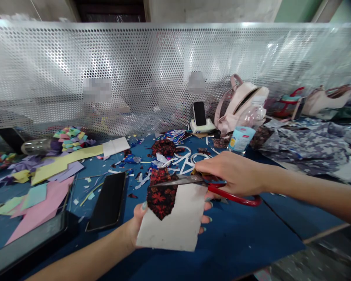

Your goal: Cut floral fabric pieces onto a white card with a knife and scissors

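Head view: at six o'clock, a white rectangular card (183, 224), probably light, stiff and best pinched by its sides, is grasped under a limp-looking red-and-black patterned scrap (162, 200) by fingers of the left hand (136, 226), red-handled metal scissors (190, 180) by the right hand (238, 173).

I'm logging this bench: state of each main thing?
Red-handled metal scissors: gripped, right hand
White rectangular card: held, left hand
Dark floral material: ragged edge
Black rectangular phone: flat, screen dark
Black phone on white stand: upright, screen dark
Clear plastic bottle: standing
Pink backpack: upright
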### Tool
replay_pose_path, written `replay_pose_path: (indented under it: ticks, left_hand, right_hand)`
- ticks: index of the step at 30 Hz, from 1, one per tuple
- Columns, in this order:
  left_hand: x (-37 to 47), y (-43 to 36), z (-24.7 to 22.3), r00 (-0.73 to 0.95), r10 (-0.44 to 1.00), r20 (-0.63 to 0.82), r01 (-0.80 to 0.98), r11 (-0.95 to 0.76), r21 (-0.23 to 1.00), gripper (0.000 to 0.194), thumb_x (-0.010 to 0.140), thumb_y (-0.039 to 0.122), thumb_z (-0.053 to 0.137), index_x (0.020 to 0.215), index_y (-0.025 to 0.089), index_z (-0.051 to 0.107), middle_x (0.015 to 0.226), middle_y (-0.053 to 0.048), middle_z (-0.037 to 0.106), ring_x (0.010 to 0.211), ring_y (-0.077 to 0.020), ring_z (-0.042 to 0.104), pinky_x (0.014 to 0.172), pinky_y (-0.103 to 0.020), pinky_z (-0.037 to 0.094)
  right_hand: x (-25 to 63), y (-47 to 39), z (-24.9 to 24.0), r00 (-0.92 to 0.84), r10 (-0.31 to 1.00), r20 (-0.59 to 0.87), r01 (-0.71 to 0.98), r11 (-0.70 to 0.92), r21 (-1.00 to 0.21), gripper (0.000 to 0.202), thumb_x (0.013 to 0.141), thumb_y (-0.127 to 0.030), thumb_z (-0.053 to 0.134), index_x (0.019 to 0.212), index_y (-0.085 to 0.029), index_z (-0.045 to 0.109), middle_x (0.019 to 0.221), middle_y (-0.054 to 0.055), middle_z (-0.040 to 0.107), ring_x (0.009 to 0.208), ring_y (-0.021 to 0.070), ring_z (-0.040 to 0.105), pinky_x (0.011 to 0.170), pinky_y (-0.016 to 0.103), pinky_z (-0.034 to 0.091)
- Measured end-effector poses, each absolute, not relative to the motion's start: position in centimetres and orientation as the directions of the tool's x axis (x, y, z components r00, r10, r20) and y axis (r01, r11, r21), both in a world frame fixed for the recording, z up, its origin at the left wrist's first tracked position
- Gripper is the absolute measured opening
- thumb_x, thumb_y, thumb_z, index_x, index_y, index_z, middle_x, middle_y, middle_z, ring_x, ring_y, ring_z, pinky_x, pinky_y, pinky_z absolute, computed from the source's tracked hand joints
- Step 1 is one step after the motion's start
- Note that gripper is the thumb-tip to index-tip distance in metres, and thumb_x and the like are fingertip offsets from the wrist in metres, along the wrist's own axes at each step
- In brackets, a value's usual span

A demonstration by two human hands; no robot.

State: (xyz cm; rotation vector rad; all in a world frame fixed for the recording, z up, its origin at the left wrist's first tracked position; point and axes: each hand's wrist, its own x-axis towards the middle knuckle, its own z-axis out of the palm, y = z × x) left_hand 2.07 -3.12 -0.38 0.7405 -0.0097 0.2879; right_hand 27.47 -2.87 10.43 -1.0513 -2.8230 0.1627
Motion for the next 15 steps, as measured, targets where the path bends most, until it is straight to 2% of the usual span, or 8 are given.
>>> replay_pose_path:
  ticks: [5, 7, 11, 15]
  left_hand:
    - [1.2, -3.2, 0.1, 0.969, 0.217, 0.115, -0.234, 0.677, 0.697, 0.107, 0.062, 0.064, 0.077, 0.15, 0.017, 0.039, 0.147, -0.013, 0.051, 0.138, -0.0334, 0.045, 0.111, -0.043, 0.035]
    - [1.0, -3.4, 0.6, 0.966, 0.23, 0.114, -0.242, 0.67, 0.701, 0.103, 0.065, 0.064, 0.076, 0.15, 0.017, 0.04, 0.145, -0.012, 0.053, 0.138, -0.0327, 0.044, 0.111, -0.042, 0.034]
    - [1.4, -3.6, 1.2, 0.946, 0.297, 0.13, -0.299, 0.646, 0.702, 0.105, 0.063, 0.061, 0.078, 0.15, 0.016, 0.039, 0.153, -0.012, 0.043, 0.143, -0.0377, 0.034, 0.117, -0.047, 0.025]
    - [1.8, -3.5, 0.9, 0.951, 0.27, 0.15, -0.294, 0.647, 0.704, 0.113, 0.061, 0.065, 0.079, 0.151, 0.014, 0.034, 0.158, -0.016, 0.033, 0.143, -0.0397, 0.033, 0.118, -0.051, 0.024]
  right_hand:
    - [27.7, -3.0, 10.8, -0.749, 0.66, 0.065, 0.653, 0.751, -0.104, 0.044, 0.09, -0.064, 0.052, 0.094, -0.021, 0.048, 0.087, 0.007, 0.064, 0.067, 0.0204, 0.053, 0.058, 0.03, 0.03]
    - [28.0, -3.1, 10.9, -0.747, 0.661, 0.069, 0.657, 0.75, -0.076, 0.044, 0.089, -0.064, 0.053, 0.094, -0.021, 0.048, 0.088, 0.008, 0.064, 0.068, 0.0212, 0.054, 0.058, 0.031, 0.03]
    - [28.4, -3.2, 11.2, -0.731, 0.68, 0.057, 0.677, 0.734, -0.053, 0.042, 0.089, -0.063, 0.053, 0.09, -0.021, 0.049, 0.081, 0.006, 0.063, 0.065, 0.0208, 0.054, 0.057, 0.03, 0.028]
    - [28.1, -3.4, 11.5, -0.721, 0.692, 0.019, 0.691, 0.721, -0.051, 0.04, 0.089, -0.06, 0.054, 0.088, -0.021, 0.048, 0.077, 0.003, 0.061, 0.063, 0.0199, 0.053, 0.056, 0.028, 0.026]
